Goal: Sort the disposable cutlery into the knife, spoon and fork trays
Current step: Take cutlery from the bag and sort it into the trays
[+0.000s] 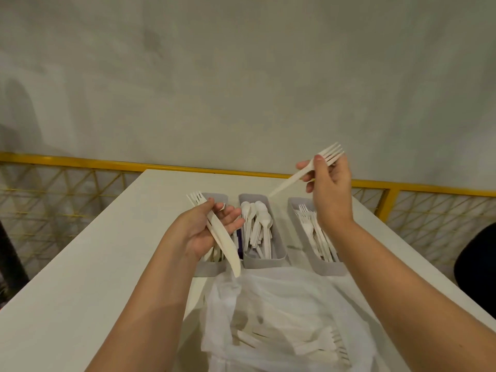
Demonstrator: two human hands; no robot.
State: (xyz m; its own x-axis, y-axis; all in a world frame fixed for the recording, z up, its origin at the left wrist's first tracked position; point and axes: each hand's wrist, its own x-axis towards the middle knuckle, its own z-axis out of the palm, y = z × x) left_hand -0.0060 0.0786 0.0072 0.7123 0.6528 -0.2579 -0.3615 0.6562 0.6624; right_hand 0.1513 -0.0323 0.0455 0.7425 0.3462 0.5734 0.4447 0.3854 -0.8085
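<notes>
On the white table (80,264), three grey trays stand side by side, and the spoon tray (264,261) is the middle one. It is packed with white spoons (259,224), bowls pointing away from the person.

The right hand (330,189) is lifted above and to the right of the spoon tray. Its fingers and thumb pinch a raised fork (287,183) near the neck. The tines point up and to the right, and the handle slants down so that its tip hangs over the spoon tray's far end.

The left hand (198,237) is just left of the spoon tray, palm turned up over the left tray (209,268). Its thumb and loosely curled fingers clasp two pieces together. One is a second fork (195,197), with tines poking out beyond the hand on the far side. The other is what looks like a knife (228,253), whose end reaches past the left tray's near wall. This hand hides most of the left tray, where only a few white pieces show.

Right of the spoon tray, the fork tray (327,268) holds a pile of forks (308,226), partly covered by the right wrist.

On the near side of the spoon tray lies a thin translucent plastic bag (281,299), touching the trays' near walls, with more white cutlery showing dimly through it. Beyond the table's far edge runs a yellow railing (107,163).
</notes>
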